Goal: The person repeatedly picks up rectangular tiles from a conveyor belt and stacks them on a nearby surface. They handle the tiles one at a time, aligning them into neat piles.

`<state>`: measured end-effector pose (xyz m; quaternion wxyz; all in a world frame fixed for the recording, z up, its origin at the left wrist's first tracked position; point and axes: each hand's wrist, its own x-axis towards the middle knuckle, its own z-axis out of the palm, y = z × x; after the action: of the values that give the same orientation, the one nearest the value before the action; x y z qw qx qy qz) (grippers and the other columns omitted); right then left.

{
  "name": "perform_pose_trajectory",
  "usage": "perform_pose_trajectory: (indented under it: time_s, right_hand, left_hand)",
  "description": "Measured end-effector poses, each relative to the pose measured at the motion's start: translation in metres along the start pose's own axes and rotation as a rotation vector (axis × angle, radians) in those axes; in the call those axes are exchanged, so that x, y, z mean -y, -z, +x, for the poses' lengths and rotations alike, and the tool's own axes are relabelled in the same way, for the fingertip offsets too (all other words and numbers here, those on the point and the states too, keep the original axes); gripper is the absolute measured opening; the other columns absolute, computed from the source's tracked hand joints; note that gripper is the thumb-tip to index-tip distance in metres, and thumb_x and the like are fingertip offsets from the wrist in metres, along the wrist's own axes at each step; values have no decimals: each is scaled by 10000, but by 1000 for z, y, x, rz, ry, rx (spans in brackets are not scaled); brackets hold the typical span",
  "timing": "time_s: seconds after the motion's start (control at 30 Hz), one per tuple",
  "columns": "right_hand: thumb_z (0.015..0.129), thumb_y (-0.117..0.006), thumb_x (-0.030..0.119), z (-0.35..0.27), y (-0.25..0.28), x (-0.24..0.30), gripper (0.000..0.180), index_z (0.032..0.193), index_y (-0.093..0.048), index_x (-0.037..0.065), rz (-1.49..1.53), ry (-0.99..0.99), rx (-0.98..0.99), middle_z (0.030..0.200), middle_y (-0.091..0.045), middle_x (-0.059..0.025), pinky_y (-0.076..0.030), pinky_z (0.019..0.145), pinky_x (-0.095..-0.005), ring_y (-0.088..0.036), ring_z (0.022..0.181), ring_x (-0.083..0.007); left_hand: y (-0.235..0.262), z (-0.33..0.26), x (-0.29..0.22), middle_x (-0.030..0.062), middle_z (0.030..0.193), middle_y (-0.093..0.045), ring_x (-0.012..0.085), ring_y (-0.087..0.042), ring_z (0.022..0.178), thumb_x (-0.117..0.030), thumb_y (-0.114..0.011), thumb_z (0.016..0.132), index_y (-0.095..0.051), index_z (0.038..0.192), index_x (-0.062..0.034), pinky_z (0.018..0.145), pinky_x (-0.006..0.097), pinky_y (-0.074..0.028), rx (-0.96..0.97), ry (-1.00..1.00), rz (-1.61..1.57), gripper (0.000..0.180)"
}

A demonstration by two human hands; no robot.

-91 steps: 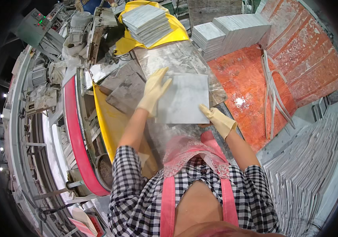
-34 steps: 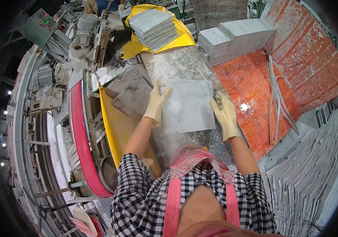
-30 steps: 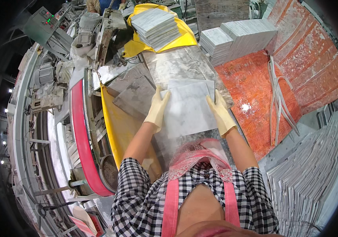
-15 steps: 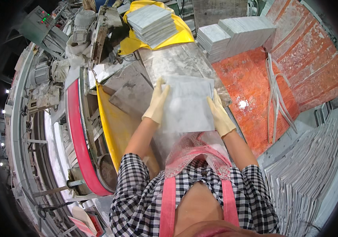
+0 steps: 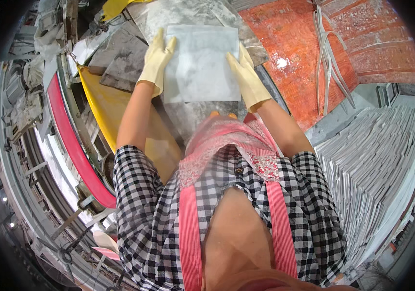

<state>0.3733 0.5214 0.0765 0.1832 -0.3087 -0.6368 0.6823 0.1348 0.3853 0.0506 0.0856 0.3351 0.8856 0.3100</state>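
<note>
While both forearms extend forward, the left hand and right hand seemingly clasp a pale slab between them.

The cream-gloved left hand and right hand hold a square, pale grey stone tile by its opposite side edges, above a dusty grey desk. To the right, loose white straps lie on a glossy orange board, with packed thin grey slabs nearer the person; to the left, a yellow sheet slopes beside a curved red band.
</note>
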Motion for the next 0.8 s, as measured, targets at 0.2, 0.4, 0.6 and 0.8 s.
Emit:
perform_pose_trajectory:
  time_s: [0.2, 0.4, 0.6, 0.8]
  right_hand:
    - [1020, -555, 169, 5, -4, 8, 573, 1564, -405, 68, -87, -16, -67, 1566, -428, -131, -326, 1174, -354, -403, 1444, -231]
    - [1013, -583, 238, 6, -1, -6, 610, 1554, -392, 30, -237, -29, -72, 1579, -357, -165, -400, 1120, -378, -446, 1396, -240]
    - [994, -615, 304, 67, 23, 17, 582, 1459, -489, -24, -461, 414, -141, 1422, -571, -215, -465, 1055, -407, -574, 1288, -324]
    - [962, -648, 460, 144, -14, 37, 643, 1386, -583, -20, -843, 342, 368, 1369, -633, -180, -478, 1019, -373, -612, 1230, -303]
  left_hand:
    - [36, -111, 12, 180, 1439, -578, 269, -519, 1363, -326, -575, 1047, -485, 1462, 12, 1136, 362, -394, -252, 234, -691, 542]
    - [35, -224, -16, 166, 1091, -738, 196, -694, 1021, -361, -567, 1061, -706, 1082, 5, 911, 339, -538, 88, 827, -959, 392]
    - [3, -204, -66, 223, 1146, -712, 264, -713, 1014, -504, -503, 1057, -623, 1272, 60, 917, 357, -572, 485, 524, -1075, 615]
    - [0, -181, -88, 218, 1263, -672, 311, -704, 1056, -456, -511, 1055, -549, 1372, 51, 972, 397, -577, 428, 564, -1544, 599]
